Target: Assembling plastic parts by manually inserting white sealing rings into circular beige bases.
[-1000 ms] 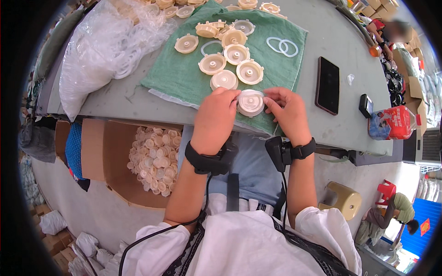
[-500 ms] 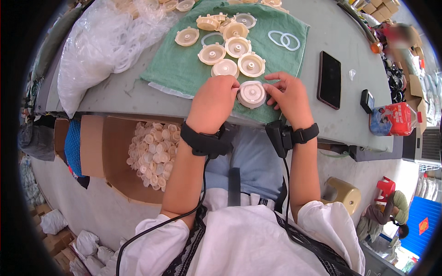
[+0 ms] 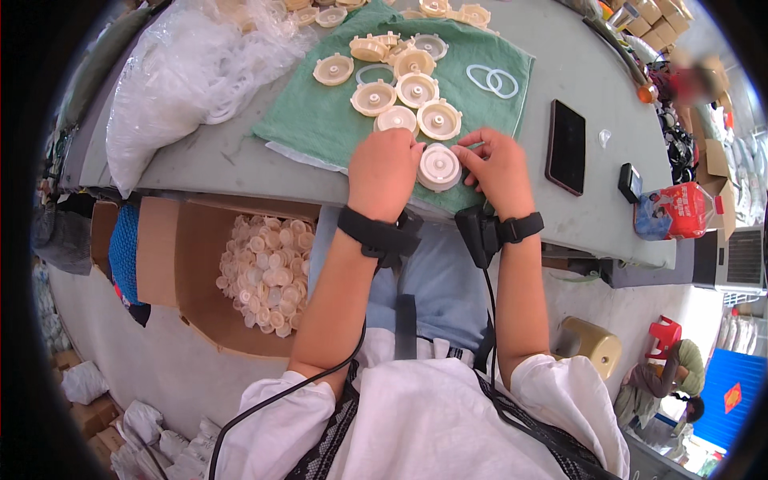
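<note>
Cartons stand in the room's upper right, beyond a grey tabletop with a green fabric cloth over its middle. Compared with a second ago, the left hand has shifted toward the tabletop's far edge; its curled fingers meet the left rim of a pale round plastic cap, but whether they grip it I cannot tell. That cap lies at the cloth's near edge, slightly closer to the other cream round plastic caps than before. The right hand has thumb and index finger bent at its right rim; I cannot tell whether they are closed on it. Two translucent white plastic rings stay overlapped near the cloth's far right corner.

At the tabletop's left edge, a clear plastic bag holds white rings. Below the near edge, an open brown cardboard box contains heaped pale round pieces. By the right edge stands a red-and-blue plastic-wrapped bottle; its contents are hidden.
</note>
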{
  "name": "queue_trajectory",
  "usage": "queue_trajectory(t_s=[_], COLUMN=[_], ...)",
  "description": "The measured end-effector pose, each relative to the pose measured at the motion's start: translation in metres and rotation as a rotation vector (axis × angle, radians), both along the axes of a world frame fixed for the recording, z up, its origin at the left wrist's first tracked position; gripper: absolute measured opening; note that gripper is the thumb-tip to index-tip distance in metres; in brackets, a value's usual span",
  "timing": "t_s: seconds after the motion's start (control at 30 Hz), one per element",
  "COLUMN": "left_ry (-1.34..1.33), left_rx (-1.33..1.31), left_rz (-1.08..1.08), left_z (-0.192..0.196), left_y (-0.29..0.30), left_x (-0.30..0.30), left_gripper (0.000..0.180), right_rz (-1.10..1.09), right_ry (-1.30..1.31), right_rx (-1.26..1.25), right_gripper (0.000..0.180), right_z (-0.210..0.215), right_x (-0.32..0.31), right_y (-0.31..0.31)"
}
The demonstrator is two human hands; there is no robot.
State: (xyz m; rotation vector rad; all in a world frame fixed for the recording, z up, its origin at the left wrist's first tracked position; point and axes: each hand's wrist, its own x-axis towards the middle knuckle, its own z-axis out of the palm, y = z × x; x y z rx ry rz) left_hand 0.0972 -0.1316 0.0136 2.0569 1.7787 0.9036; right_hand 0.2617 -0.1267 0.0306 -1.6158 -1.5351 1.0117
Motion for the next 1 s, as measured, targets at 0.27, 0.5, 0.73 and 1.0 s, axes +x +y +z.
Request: queue_trajectory(t_s=[0.27, 0.5, 0.73, 1.0], left_ry=[-0.246, -0.177, -0.201, -0.118], left_rx=[-0.114, -0.136, -0.074, -0.033], left_rz=[-0.028, 0.002, -0.031, -0.054], left_z=[0.000, 0.000, 0.008, 0.011], left_y=[-0.008, -0.001, -0.020, -0.029], left_x=[-0.006, -0.003, 0.000, -0.012], left_gripper=[0.018, 0.014, 0.037, 0.052], right_rz=[-0.010, 0.043, 0.074, -0.029], right_ry=[0.022, -0.005, 0.071, 0.074], right_rx=[0.005, -0.028, -0.083, 0.257], right_gripper=[0.016, 0.018, 0.017, 0.016], right_z=[-0.004, -0.003, 0.000, 0.011], right_x=[0.002, 0.004, 0.008, 0.023], right_y=[0.002, 0.006, 0.012, 0.074])
